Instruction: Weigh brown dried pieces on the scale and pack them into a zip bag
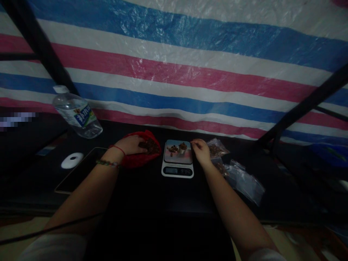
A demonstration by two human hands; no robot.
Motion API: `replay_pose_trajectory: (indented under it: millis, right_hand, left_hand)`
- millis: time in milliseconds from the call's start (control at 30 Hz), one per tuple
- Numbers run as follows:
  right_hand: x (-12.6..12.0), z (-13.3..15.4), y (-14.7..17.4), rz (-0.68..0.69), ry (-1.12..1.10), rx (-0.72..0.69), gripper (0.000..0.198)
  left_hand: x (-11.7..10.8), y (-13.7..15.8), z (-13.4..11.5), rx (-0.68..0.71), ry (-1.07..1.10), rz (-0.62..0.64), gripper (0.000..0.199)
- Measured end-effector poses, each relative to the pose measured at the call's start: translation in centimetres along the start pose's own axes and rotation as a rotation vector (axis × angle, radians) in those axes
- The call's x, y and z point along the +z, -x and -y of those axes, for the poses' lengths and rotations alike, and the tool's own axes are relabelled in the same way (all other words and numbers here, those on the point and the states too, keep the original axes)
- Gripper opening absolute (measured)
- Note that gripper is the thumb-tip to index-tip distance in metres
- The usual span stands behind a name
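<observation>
Scale (178,161) at centre frame bears a cup (182,150) and loose bits (173,148). The left hand (132,144) dips into brown pieces (152,146) in a red bag (140,160), fingertips hidden; the right hand (202,151) curls beside the scale's right edge. Whether either pinches anything, I cannot tell.

Around a clear plastic bottle (77,113)
In front of the bottle lies a white computer mouse (72,160), just beside a dark tablet (79,172); behind it hangs a striped plastic sheet (174,72).
</observation>
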State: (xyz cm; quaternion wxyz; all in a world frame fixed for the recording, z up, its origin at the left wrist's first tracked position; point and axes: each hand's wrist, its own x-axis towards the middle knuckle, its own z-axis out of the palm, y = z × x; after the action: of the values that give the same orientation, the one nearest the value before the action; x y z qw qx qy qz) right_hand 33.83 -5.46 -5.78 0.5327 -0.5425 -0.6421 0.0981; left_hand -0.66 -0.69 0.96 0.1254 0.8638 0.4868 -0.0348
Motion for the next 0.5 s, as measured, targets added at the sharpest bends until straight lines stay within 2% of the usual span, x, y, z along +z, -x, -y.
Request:
replay_pose_trajectory:
  millis: [200, 333, 400, 500]
  right_hand:
    - [-0.4, 0.2, 0.0, -0.045, 0.028, 0.015, 0.018]
    - [-3.0, 1.4, -0.9, -0.135, 0.120, 0.059, 0.024]
    - [-5.2, 2.4, -1.4, -0.079, 0.240, 0.111, 0.027]
    - [-8.4, 4.0, -1.5, 0.205, 0.511, 0.277, 0.031]
  left_hand:
    - [-0.2, 0.0, -0.4, -0.027, -0.013, -0.040, 0.045]
    - [-0.2, -0.2, -0.3, 0.029, -0.022, -0.144, 0.043]
    - [-0.2, -0.3, -0.2, 0.055, -0.023, -0.194, 0.041]
    - [-0.1, -0.5, -0.2, 0.095, -0.018, -0.234, 0.041]
